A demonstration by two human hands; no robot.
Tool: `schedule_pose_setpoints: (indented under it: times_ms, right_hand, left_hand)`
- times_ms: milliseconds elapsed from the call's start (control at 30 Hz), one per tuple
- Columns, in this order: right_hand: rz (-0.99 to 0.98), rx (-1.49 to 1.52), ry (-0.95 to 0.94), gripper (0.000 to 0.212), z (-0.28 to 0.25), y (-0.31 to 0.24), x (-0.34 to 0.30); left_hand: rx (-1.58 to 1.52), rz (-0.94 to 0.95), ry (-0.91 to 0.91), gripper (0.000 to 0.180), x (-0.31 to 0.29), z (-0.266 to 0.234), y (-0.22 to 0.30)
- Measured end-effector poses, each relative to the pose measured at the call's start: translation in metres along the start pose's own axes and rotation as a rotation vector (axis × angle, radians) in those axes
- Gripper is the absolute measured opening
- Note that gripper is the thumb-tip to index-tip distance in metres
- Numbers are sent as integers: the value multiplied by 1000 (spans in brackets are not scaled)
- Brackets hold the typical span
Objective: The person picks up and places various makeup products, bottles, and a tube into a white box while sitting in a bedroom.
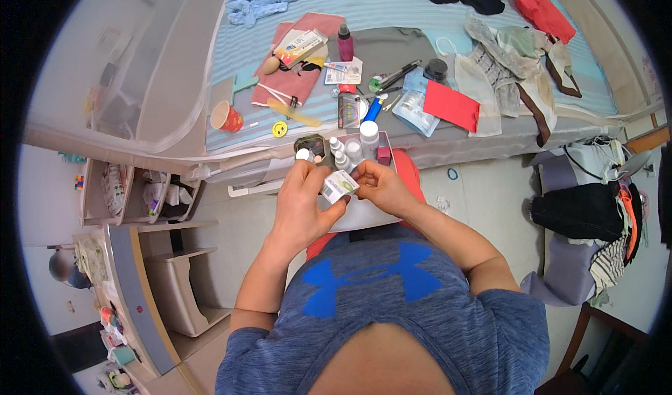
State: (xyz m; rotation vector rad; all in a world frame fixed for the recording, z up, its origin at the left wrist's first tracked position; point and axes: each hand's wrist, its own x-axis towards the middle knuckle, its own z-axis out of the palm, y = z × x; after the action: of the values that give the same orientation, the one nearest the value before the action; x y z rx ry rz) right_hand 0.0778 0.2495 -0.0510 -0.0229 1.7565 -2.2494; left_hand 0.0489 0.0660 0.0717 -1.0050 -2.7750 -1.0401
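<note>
Above a white tray (367, 216) on my lap, I hold a small white carton (340, 186) with a green picture and a barcode. My left hand (301, 202) grips its left side between thumb and fingers. The fingertips of my right hand (381, 187) pinch the carton's right end, and the other fingers curl in. Behind it in the tray stand a tall white bottle (369, 134), several smaller white bottles (353, 148) and a dark pink box (383, 155). A dark square container (310, 143) sits at the left, with a white cap in front.
Ahead is a bed with striped sheets (224, 80). On it lie a paper cup (227, 117), a yellow smiley disc (280, 129), a pink cloth (283, 87), a pink spray bottle (345, 43), a red envelope (451, 106) and crumpled garments (500, 62). Shelves (143, 192) stand left.
</note>
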Motion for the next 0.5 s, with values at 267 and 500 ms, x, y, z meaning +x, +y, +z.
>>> schedule_pose_setpoints:
  times_ms: [267,500]
  right_hand:
    - [56,214,-10,35,1,1,-4]
    - [75,562,-121,37,-2,-6,-9]
  left_hand:
    - [-190,-9,-3,45,1,2,-2]
    - [-354,-155,-42,45,1,6,-2]
